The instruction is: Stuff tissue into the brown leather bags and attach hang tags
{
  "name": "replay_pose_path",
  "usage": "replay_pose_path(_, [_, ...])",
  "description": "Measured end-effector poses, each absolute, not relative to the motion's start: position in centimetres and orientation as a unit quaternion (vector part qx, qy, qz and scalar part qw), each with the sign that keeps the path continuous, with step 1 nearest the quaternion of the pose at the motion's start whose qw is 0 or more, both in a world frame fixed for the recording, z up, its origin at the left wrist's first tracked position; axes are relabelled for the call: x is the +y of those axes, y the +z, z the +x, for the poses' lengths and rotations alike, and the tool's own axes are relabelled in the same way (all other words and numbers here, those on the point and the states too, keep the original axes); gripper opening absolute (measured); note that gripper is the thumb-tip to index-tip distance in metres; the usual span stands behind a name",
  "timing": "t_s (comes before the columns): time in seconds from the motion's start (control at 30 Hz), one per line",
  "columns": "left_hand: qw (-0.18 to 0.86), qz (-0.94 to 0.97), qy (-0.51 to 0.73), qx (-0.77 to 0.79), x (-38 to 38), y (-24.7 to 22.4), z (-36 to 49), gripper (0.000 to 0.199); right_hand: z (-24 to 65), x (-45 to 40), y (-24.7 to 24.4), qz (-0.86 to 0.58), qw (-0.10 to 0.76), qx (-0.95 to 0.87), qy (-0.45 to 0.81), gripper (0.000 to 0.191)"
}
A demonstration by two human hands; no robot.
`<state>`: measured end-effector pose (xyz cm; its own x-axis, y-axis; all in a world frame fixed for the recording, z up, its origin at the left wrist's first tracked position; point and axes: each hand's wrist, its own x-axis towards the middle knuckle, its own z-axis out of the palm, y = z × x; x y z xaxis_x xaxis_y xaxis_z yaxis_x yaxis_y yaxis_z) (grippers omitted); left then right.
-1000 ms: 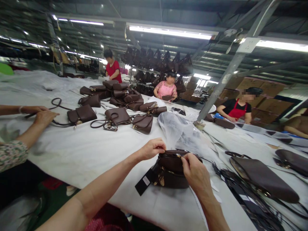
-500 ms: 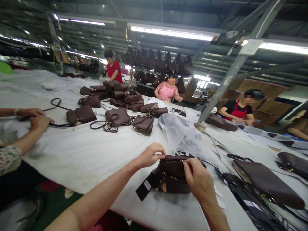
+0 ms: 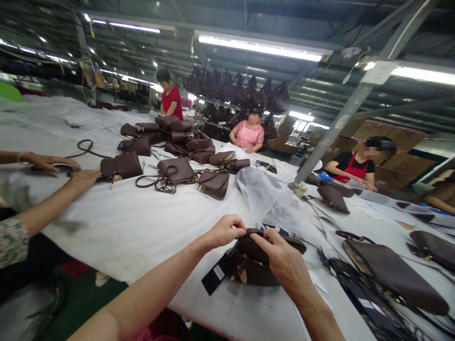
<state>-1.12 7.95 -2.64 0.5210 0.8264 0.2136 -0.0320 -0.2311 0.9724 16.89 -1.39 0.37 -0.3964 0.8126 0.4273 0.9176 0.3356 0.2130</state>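
Observation:
A small dark brown handbag [image 3: 261, 274] stands on the white-covered table in front of me, with gold hardware and a gold charm on its front. My left hand [image 3: 227, 231] pinches the top edge at the bag's left corner. On the zipped top edge, close to the left fingertips, is my right hand [image 3: 280, 253], its index finger reaching left and the other fingers bent over the bag. Whether it grips the zipper pull is hidden. A black hang tag [image 3: 215, 275] with a white label lies at the bag's left side.
Clear plastic wrap [image 3: 265, 194] lies behind the bag. Several brown bags [image 3: 176, 170] are piled further back. Black tags and straps [image 3: 359, 284] and a larger brown bag [image 3: 394, 272] lie at right. A co-worker's hands [image 3: 80, 177] handle a bag strap at left. A metal post [image 3: 330, 128] rises behind.
My right hand has slid left along the bag's top edge, towards my left hand, which stays at the corner. The co-worker's hands at left have moved right, nearer their bag.

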Motion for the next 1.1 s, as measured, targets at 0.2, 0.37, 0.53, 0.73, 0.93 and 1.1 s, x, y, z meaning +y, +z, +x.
replay_pose_path(0.2, [0.553, 0.693, 0.385, 0.256, 7.5, -2.4, -1.5, 0.005, 15.6, -0.7, 1.7, -0.583, 0.034, -0.792, -0.176, 0.04])
replay_pose_path(0.37, [0.544, 0.72, 0.399, 0.162, 5.9, -2.6, -0.8, 0.061, 15.5, 0.1, 2.2, -0.571, 0.011, -0.81, -0.13, 0.03])
replay_pose_path(0.53, [0.472, 0.727, 0.449, 0.216, 4.7, -3.4, 0.8, 0.035, 16.7, -0.1, 1.8, -0.54, 0.161, -0.824, -0.062, 0.039])
replay_pose_path(0.73, [0.449, 0.736, 0.445, 0.242, 4.6, -3.6, 1.1, 0.031, 17.5, -1.1, 0.3, -0.58, 0.426, -0.685, 0.112, 0.025])
replay_pose_path(0.93, [0.462, 0.736, 0.437, 0.235, 4.6, -3.4, 0.9, 0.034, 17.4, -1.6, 0.4, -0.652, 0.465, -0.595, 0.07, 0.029])
replay_pose_path(1.1, [0.463, 0.737, 0.434, 0.232, 4.5, -3.4, 0.8, 0.033, 18.5, -1.4, 0.9, -0.686, 0.44, -0.563, 0.137, 0.023])
